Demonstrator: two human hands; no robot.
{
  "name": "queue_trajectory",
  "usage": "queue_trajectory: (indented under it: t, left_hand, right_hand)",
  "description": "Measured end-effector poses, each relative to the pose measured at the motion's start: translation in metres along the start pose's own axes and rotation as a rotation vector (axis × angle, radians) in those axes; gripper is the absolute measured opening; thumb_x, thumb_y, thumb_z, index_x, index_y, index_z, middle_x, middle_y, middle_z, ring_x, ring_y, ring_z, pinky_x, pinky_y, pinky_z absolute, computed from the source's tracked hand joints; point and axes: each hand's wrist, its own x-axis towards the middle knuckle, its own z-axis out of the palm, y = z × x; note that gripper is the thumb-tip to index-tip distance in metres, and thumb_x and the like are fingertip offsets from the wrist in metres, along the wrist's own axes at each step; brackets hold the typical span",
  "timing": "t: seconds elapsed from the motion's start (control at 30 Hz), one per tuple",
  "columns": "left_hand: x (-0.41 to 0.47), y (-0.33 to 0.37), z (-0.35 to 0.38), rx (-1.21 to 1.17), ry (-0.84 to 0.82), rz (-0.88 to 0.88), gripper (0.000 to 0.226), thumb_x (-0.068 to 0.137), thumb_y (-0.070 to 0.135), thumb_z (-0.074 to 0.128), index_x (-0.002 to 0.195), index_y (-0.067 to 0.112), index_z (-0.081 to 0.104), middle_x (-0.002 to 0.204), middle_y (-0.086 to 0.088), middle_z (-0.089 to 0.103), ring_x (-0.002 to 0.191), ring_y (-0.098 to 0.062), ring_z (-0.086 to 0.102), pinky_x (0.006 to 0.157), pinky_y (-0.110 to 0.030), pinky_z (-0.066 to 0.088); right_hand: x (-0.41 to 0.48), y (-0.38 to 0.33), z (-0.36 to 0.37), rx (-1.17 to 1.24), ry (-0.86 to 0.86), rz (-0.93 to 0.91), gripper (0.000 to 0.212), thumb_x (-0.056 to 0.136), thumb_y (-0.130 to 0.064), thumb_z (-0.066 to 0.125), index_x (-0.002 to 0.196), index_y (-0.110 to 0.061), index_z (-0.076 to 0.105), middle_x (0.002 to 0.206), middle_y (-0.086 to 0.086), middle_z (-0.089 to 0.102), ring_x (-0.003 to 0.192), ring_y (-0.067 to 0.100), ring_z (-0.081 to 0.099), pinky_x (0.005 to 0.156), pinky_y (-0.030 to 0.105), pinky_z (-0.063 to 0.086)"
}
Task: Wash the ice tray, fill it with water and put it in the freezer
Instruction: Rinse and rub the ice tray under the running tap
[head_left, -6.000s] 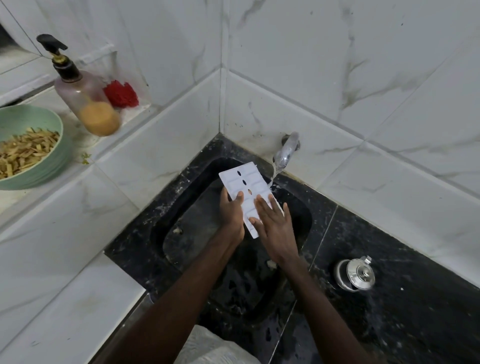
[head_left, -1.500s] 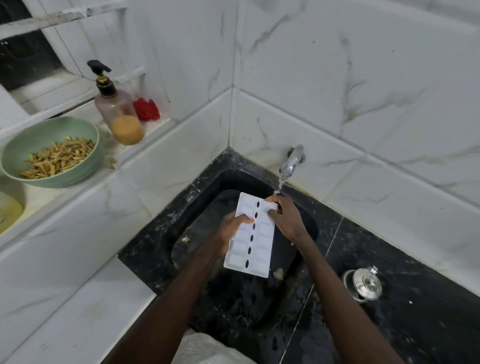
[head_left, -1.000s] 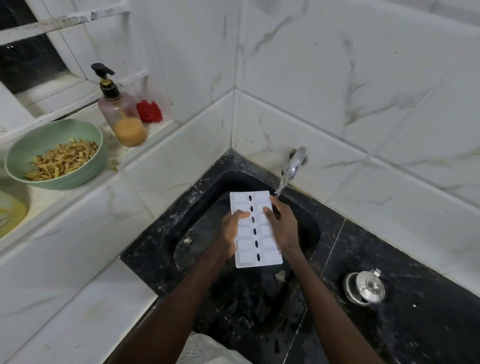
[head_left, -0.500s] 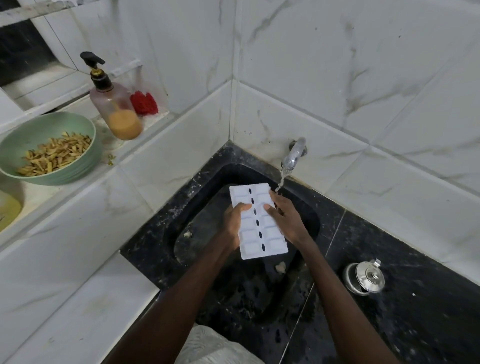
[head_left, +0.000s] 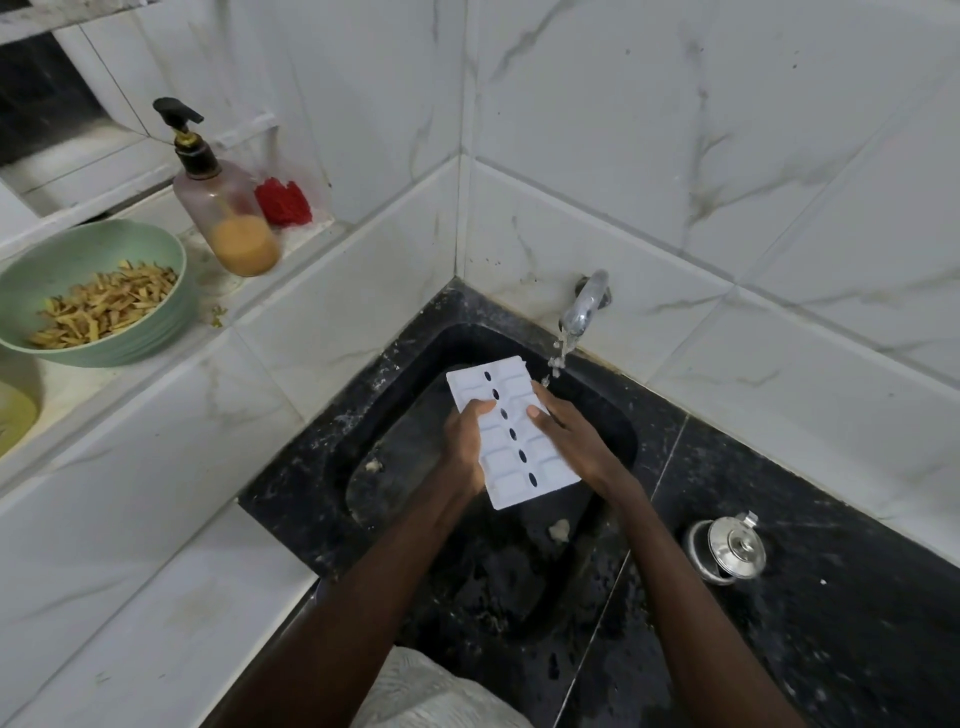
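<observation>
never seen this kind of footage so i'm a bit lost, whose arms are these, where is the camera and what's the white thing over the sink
There is no machine here: these are a person's bare arms. The picture comes from a wide-angle camera worn on their head, looking down. The left hand and right hand each grip a long edge of a white ice tray, thumbs on top, above a black sink. A tap runs; its water falls by the tray's far corner. On the ledge at left stand a green bowl of yellowish strips and a pump bottle. On the black counter at right sits a small steel pot.
</observation>
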Motion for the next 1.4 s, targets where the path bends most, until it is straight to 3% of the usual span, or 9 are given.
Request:
queue_trajectory:
  t: [0.1,0.2,0.37,0.5,0.67,0.9,1.0,1.23,1.4]
  left_hand:
    - [0.013,0.012,-0.009,-0.042,0.054,0.024,0.045,0.087,0.022,0.066,0.130,0.007,0.067,0.117,-0.020,0.076,0.104,-0.043,0.073,0.090,-0.060,0.059]
    - [0.018,0.014,-0.015,-0.044,0.076,0.010,0.056,0.078,0.029,0.072,0.131,0.010,0.066,0.120,-0.019,0.075,0.106,-0.042,0.073,0.090,-0.058,0.059]
    - [0.001,-0.010,0.003,-0.015,-0.035,-0.025,0.040,0.094,0.017,0.062,0.132,0.004,0.066,0.119,-0.024,0.074,0.100,-0.042,0.073,0.087,-0.057,0.060]
    - [0.009,-0.002,-0.001,-0.019,0.007,-0.003,0.039,0.092,0.021,0.067,0.128,0.007,0.068,0.118,-0.022,0.075,0.099,-0.041,0.075,0.091,-0.060,0.059]
    - [0.014,-0.003,0.000,-0.021,0.084,0.081,0.043,0.093,0.015,0.072,0.133,0.008,0.058,0.115,-0.018,0.076,0.097,-0.038,0.077,0.077,-0.057,0.064]
    - [0.010,-0.015,0.020,0.006,0.032,0.156,0.048,0.095,0.019,0.077,0.136,0.010,0.053,0.123,-0.017,0.073,0.106,-0.037,0.075,0.089,-0.064,0.059]
    - [0.018,-0.004,0.018,0.002,0.040,0.196,0.043,0.098,0.021,0.073,0.137,0.016,0.056,0.123,-0.012,0.075,0.104,-0.032,0.076,0.088,-0.060,0.061]
    - [0.009,-0.014,0.022,-0.003,-0.052,0.172,0.041,0.099,0.021,0.072,0.137,0.017,0.058,0.125,-0.013,0.074,0.111,-0.036,0.074,0.093,-0.065,0.057]
    - [0.021,0.005,0.011,-0.026,-0.007,0.232,0.046,0.099,0.021,0.072,0.142,0.016,0.055,0.129,-0.014,0.072,0.113,-0.037,0.072,0.094,-0.067,0.056]
  right_hand:
    - [-0.007,0.003,0.002,0.052,-0.032,0.044,0.036,0.110,-0.038,0.048,0.145,-0.037,0.052,0.125,-0.008,0.071,0.108,0.002,0.070,0.090,0.021,0.056]
    - [-0.008,0.011,0.005,0.061,-0.064,0.079,0.046,0.103,-0.059,0.052,0.148,-0.048,0.048,0.143,-0.006,0.062,0.122,0.011,0.065,0.101,0.042,0.057]
    - [0.000,-0.001,-0.004,0.054,-0.074,0.109,0.063,0.101,-0.063,0.049,0.158,-0.041,0.031,0.132,-0.011,0.069,0.108,0.012,0.072,0.101,0.046,0.056]
    - [-0.013,-0.002,-0.010,0.120,-0.121,0.131,0.041,0.108,-0.044,0.045,0.145,-0.052,0.028,0.121,-0.024,0.064,0.100,-0.006,0.069,0.085,0.016,0.056]
    - [-0.021,0.015,-0.016,0.181,-0.148,0.202,0.058,0.101,-0.063,0.048,0.155,-0.055,0.029,0.147,-0.013,0.057,0.125,0.006,0.060,0.101,0.037,0.053]
    - [-0.021,0.003,-0.034,0.147,-0.088,0.176,0.034,0.108,-0.047,0.046,0.140,-0.057,0.043,0.123,-0.028,0.069,0.114,0.001,0.068,0.089,0.021,0.057]
    - [-0.024,0.007,-0.037,0.110,-0.091,0.213,0.044,0.104,-0.064,0.041,0.147,-0.059,0.041,0.134,-0.022,0.065,0.125,0.005,0.061,0.103,0.039,0.054]
    - [-0.018,-0.009,-0.040,0.114,-0.079,0.155,0.042,0.108,-0.046,0.046,0.148,-0.045,0.038,0.125,-0.022,0.067,0.110,-0.001,0.069,0.087,0.018,0.056]
    - [-0.020,-0.003,-0.044,0.097,-0.139,0.212,0.054,0.103,-0.059,0.045,0.155,-0.047,0.034,0.136,-0.025,0.059,0.129,0.003,0.057,0.102,0.037,0.055]
